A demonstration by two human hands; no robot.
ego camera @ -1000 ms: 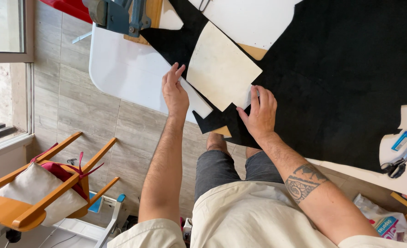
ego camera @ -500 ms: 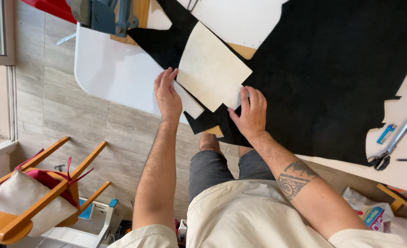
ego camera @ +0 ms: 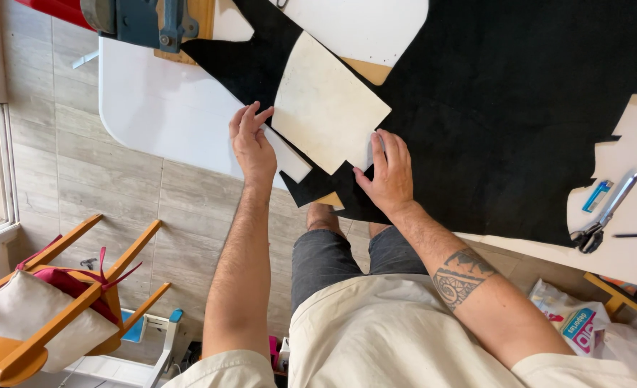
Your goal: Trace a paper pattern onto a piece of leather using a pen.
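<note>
The left hand [ego camera: 252, 147] lies flat, fingers extended and together, on the edge of the white table [ego camera: 167, 115], touching the left corner of the cream pattern piece [ego camera: 327, 108]. The right hand [ego camera: 387, 172] presses flat, fingers slightly spread, on the black leather sheet [ego camera: 505, 100] at the lower right corner of the pattern piece. Neither hand grasps anything. Scissors [ego camera: 606, 215] lie well apart on the right.

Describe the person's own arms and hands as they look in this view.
Both forearms are bare, with dark hair. The right forearm carries a dark geometric band tattoo. Short cream sleeves end above the elbows. The left hand and right hand wear no gloves or visible rings.
</note>
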